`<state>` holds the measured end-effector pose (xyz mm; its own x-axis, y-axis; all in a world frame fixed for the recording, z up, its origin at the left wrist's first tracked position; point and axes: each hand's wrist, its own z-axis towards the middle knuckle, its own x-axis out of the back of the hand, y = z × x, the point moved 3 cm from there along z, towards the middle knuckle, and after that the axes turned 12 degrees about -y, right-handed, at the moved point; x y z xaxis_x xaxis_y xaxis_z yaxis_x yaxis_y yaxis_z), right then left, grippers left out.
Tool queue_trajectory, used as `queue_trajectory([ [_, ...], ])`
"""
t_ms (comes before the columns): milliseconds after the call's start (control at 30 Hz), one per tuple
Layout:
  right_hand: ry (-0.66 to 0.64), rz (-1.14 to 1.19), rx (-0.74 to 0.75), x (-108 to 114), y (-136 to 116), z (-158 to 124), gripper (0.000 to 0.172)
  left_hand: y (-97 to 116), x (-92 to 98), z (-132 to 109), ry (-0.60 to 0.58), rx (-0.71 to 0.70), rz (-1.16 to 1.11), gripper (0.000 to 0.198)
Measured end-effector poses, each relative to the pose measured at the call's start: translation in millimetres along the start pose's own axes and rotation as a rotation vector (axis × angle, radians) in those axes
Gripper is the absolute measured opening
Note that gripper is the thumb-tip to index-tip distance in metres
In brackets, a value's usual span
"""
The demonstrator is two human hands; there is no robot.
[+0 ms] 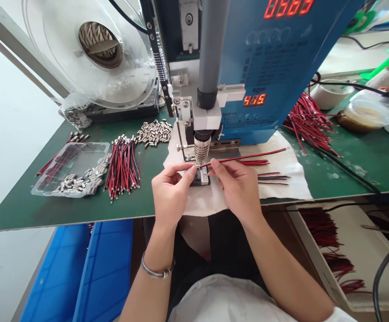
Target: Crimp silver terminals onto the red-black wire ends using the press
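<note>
Under the spring-wrapped tip of a soldering machine (202, 145), my two hands almost meet. My left hand (171, 192) is closed, thumb and forefinger pinching a tiny metal part that the fingertips mostly hide. Between the thumb and fingers of my right hand (236, 185) is a red wire (259, 155), its tail reaching out to the right. A small metal fixture (201, 178) sits just below the fingertips. More red wires (256, 163) and dark wires (271, 178) lie beyond my right hand on a white cloth (290, 165).
At left are a clear plastic tray (46, 183) of small silver cylinders, a bundle of red and black wires (122, 165) and a cylinder pile (154, 133). A blue control box (264, 67) stands behind. Red wires (310, 120) and a tub (365, 112) lie right; blue bins (103, 268) sit below.
</note>
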<state>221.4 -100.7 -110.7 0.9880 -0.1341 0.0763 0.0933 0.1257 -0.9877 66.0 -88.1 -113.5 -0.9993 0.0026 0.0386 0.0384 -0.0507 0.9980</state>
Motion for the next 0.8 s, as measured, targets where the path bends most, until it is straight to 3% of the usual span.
queue_trajectory([
  [500,0.021,0.099,0.045,0.5,1.2,-4.1,0.024,-1.0,1.4,-0.5,-0.04,-0.022,-0.101,0.009],
  [800,-0.041,0.168,0.07,0.9,-2.9,-3.6,0.015,-1.3,0.1,-1.6,-0.069,-0.02,-0.177,0.011],
])
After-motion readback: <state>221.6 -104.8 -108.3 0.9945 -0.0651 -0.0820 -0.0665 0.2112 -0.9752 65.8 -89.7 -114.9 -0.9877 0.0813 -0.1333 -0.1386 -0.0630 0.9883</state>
